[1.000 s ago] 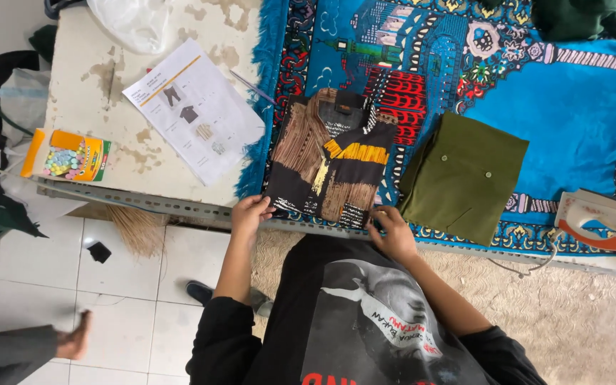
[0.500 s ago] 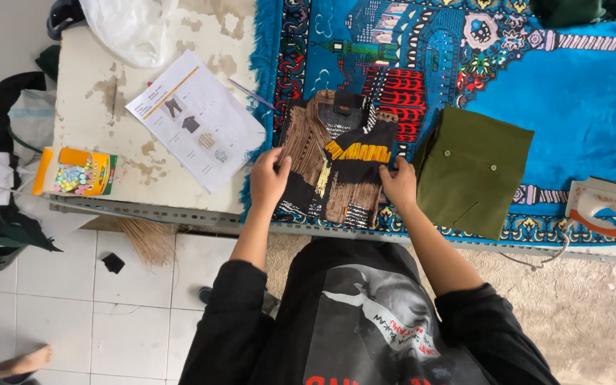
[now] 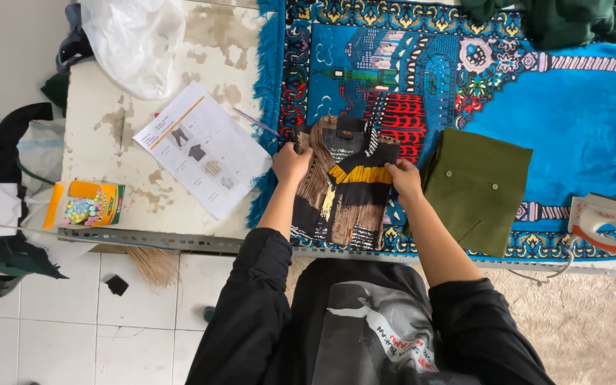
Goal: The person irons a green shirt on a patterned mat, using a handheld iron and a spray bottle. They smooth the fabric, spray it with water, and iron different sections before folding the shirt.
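Brown-and-black striped cloth, a folded shirt (image 3: 344, 185), lies flat on the patterned rug (image 3: 579, 121). Both hands are apart, left hand (image 3: 290, 162) and right hand (image 3: 403, 178) each pinching a side edge, fingertips hidden beneath.

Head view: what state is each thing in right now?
Patterned shirt: folded, flat on rug.
Left hand: gripping shirt's left edge.
Right hand: gripping shirt's right edge.
Green garment: folded, untouched.
Iron: resting flat.
Paper sheet: lying flat.

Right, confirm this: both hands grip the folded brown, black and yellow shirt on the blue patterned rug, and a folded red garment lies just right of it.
Not quite. The head view shows the garment beside the folded brown, black and yellow shirt is olive green, not red. Both hands, left and right, do grip the shirt on the blue patterned rug.
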